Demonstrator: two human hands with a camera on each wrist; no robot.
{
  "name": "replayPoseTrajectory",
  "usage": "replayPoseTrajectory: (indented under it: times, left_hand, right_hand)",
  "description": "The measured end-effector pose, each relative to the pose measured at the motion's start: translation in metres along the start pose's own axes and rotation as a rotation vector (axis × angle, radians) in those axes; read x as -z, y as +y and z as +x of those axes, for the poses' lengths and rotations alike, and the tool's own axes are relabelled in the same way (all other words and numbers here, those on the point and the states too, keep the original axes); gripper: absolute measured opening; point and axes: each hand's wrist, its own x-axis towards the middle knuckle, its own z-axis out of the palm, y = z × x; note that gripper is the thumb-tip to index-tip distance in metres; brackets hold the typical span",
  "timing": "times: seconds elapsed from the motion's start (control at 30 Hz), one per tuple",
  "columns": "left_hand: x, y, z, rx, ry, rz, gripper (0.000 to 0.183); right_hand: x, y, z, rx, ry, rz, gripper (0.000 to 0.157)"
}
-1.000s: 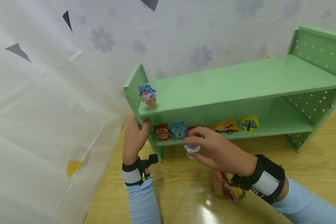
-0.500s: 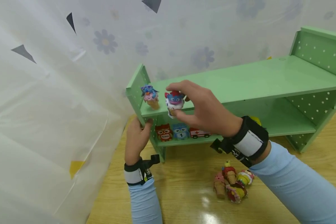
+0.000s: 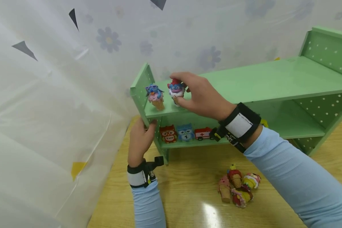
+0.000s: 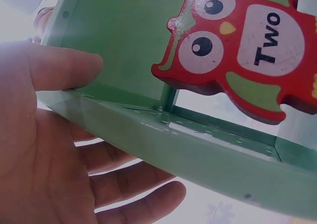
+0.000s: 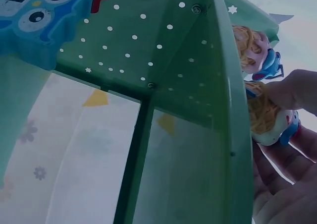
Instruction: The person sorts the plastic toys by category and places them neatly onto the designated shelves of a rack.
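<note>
My right hand [image 3: 200,95] pinches an ice-cream-cone toy [image 3: 176,89] topped by a blue figure in a red hat. Its cone stands at the top board, near the front edge; in the right wrist view the thumb lies on the waffle cone [image 5: 262,112]. Just left of it stands another cone toy [image 3: 155,96], with pink ice cream and a blue character in sunglasses. My left hand [image 3: 139,142] grips the left side panel of the green shelf [image 3: 259,79]. The left wrist view has the thumb on one side of the panel [image 4: 148,135] and the fingers on the other.
The lower board holds a red owl block [image 3: 168,134], a blue owl block [image 3: 185,132] and an ambulance block [image 3: 203,133]; my right forearm covers things farther right. Several cone toys [image 3: 224,189] lie on the wooden table [image 3: 188,196]. A white patterned sheet [image 3: 74,79] hangs behind.
My right hand has lifted the red-hatted cone toy from in front of the lower board to the top board, beside the other cone toy. The left hand keeps its hold.
</note>
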Motion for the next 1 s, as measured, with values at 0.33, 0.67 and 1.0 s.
replayPoseTrajectory:
  times: [0.33, 0.67, 1.0]
  left_hand:
    - [0.0007, 0.0028, -0.0001, -0.010, -0.014, -0.014, 0.032]
    - [0.0026, 0.0013, 0.0007, 0.023, -0.012, -0.015, 0.035]
    - [0.0052, 0.0039, -0.0006, 0.054, -0.021, -0.021, 0.038]
  right_hand:
    - [0.0007, -0.0009, -0.0013, -0.059, -0.043, -0.027, 0.055]
    - [0.0009, -0.0017, -0.0011, -0.090, -0.107, -0.047, 0.064]
    - [0.0038, -0.0038, -0.0059, -0.113, -0.085, -0.066, 0.068]
